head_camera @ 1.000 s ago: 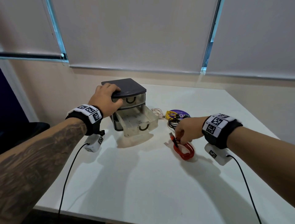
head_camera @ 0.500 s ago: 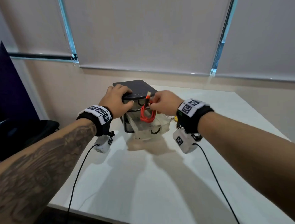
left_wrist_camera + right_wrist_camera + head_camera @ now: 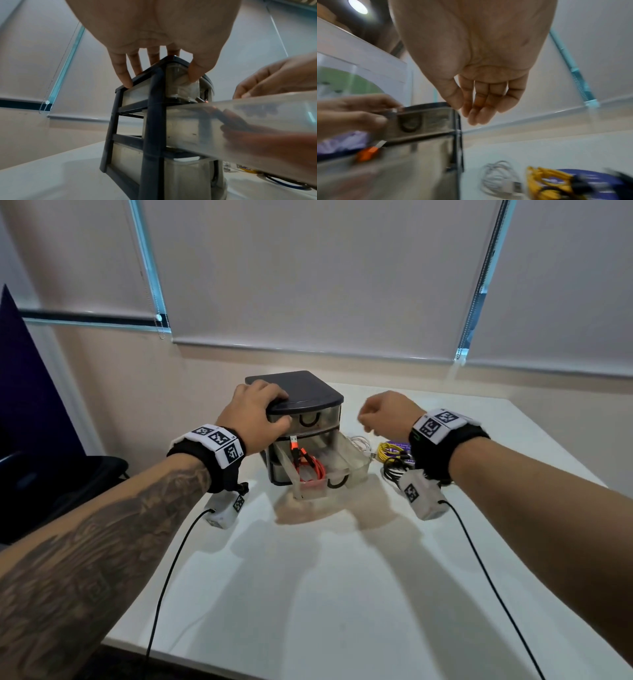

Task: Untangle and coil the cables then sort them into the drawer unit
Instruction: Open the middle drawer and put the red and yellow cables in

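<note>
The left hand (image 3: pixel 255 414) has its grip on the dark-topped translucent drawer unit (image 3: pixel 301 419); the right hand (image 3: pixel 383 414) hovers loosely curled, holding nothing. The coiled orange-red cable (image 3: pixel 308 469) lies in the pulled-out middle drawer (image 3: pixel 356 465), plug upward.

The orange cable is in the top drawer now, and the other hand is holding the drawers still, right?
Not the top drawer. The head view shows the orange cable in the open middle drawer; the top one is closed. The left hand does hold the drawer unit.
</note>
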### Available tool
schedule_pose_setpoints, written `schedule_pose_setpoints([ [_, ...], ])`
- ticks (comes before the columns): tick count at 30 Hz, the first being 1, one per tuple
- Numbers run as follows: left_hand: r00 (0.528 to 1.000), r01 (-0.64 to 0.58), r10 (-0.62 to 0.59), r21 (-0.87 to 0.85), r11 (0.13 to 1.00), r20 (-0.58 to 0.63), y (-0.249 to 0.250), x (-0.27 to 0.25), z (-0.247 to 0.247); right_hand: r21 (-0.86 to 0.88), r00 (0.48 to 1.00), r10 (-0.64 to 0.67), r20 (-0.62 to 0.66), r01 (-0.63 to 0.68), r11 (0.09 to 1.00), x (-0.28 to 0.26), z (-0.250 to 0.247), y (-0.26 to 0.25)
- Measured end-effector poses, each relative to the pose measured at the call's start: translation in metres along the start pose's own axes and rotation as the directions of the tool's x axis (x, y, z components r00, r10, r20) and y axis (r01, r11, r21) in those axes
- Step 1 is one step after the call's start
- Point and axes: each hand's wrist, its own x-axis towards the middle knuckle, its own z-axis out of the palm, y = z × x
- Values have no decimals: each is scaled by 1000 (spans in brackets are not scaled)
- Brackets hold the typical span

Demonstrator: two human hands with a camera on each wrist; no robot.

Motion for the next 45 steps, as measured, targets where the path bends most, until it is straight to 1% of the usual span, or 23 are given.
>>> schedule_pose_setpoints([
  [2,1000,-2,2,-6,1000,-19,0,0,3,-204,997,75,34,-66,977,8,2,25],
  [4,999,-7,6,-10,1000,-39,-1,0,6,-357,980,156,125,-102,929,10,12,42],
  [6,998,-9,8,-18,1000,-55,-2,0,8,-416,955,207,211,-104,903,9,27,50],
  [10,998,-17,15,-29,999,-60,-4,-1,9,-512,922,215,322,-21,859,19,55,64],
  [12,998,-19,17,-38,999,-63,-4,-1,9,-531,916,210,340,3,847,29,66,78],
  [14,998,-18,15,-44,999,-66,-4,-1,9,-516,920,201,335,1,856,32,68,82],
  [16,998,-15,12,-45,999,-63,-4,-1,8,-458,950,148,275,-6,889,22,56,74],
  [17,998,-13,11,-43,999,-60,-4,-1,8,-400,972,119,201,-29,916,19,49,73],
  [18,998,-11,9,-42,999,-58,-4,-1,8,-316,992,91,92,-57,947,16,41,72],
  [19,999,-9,7,-40,999,-54,-4,-1,8,-217,997,64,-35,-70,974,14,34,71],
  [21,999,-4,2,-37,999,-43,-3,0,7,-54,968,4,-251,-18,998,7,19,66],
  [22,999,-1,-1,-34,999,-37,-3,0,6,15,948,-27,-318,34,999,3,14,60],
  [23,1000,2,-3,-30,1000,-31,-3,0,6,87,935,-63,-349,99,991,-3,9,53],
  [24,1000,6,-6,-27,1000,-27,-3,0,6,151,932,-106,-347,167,974,-10,6,43],
  [26,1000,9,-10,-23,1000,-21,-2,0,5,211,936,-239,-260,296,931,-27,2,21],
  [28,1000,11,-11,-19,1000,-17,-1,0,4,116,913,-385,-132,400,909,-38,6,7],
  [29,1000,13,-13,-19,1000,-17,0,0,4,38,903,-425,-61,428,903,-41,9,2],
  [31,1000,15,-15,-21,1000,-17,0,-1,3,-114,900,-427,91,435,893,-43,14,-3],
  [33,1000,15,-15,-19,1000,-13,0,-1,2,-204,900,-398,176,429,880,-42,19,-6],
  [37,1000,11,-11,-22,1000,-16,-1,-1,2,-172,899,-387,203,422,890,-35,25,-9],
  [41,1000,5,-6,-30,1000,-21,-1,0,2,-260,839,-505,202,544,798,-30,23,-7],
  [43,1000,7,-8,-32,999,-20,-1,0,2,-263,845,-491,213,533,804,-29,22,-6],
  [45,1000,9,-9,-33,999,-16,-1,0,2,-205,861,-446,244,495,844,-27,22,-5],
])
